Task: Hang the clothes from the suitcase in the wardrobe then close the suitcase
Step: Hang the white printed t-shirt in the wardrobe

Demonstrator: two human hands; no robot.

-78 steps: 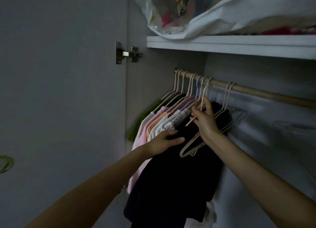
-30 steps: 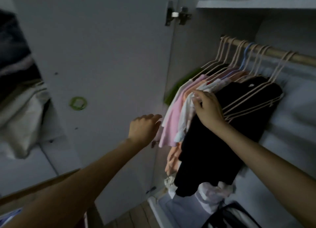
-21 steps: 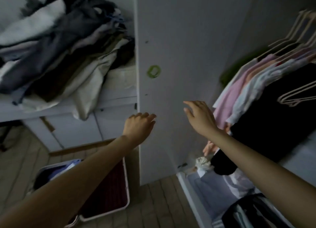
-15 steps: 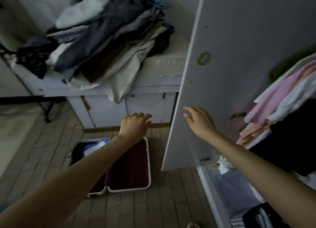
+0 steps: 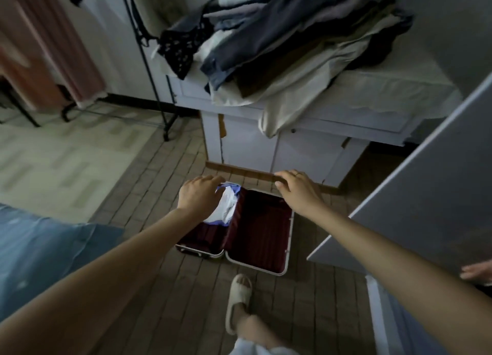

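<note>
An open suitcase [image 5: 259,268] with a dark red lining lies flat on the tiled floor ahead of me. White and blue clothes [image 5: 225,207] are bundled in its left half; the right half looks bare. My left hand [image 5: 198,196] hovers over the clothes, fingers loosely curled, holding nothing. My right hand [image 5: 298,189] is held out above the suitcase's far right corner, fingers apart and empty. The open wardrobe door [image 5: 426,195] stands at the right; the hanging rail is out of view.
A white cabinet [image 5: 306,131] behind the suitcase carries a heap of dark and beige clothes [image 5: 292,35]. A black clothes rack [image 5: 149,62] with a pink garment stands at the left. My slippered foot [image 5: 238,301] is on the floor near the suitcase. Blue fabric [image 5: 40,256] lies at left.
My view has swung from the wardrobe rail down and left to the suitcase. Both hands let go of the hangers and hung clothes and now reach out over the suitcase.
</note>
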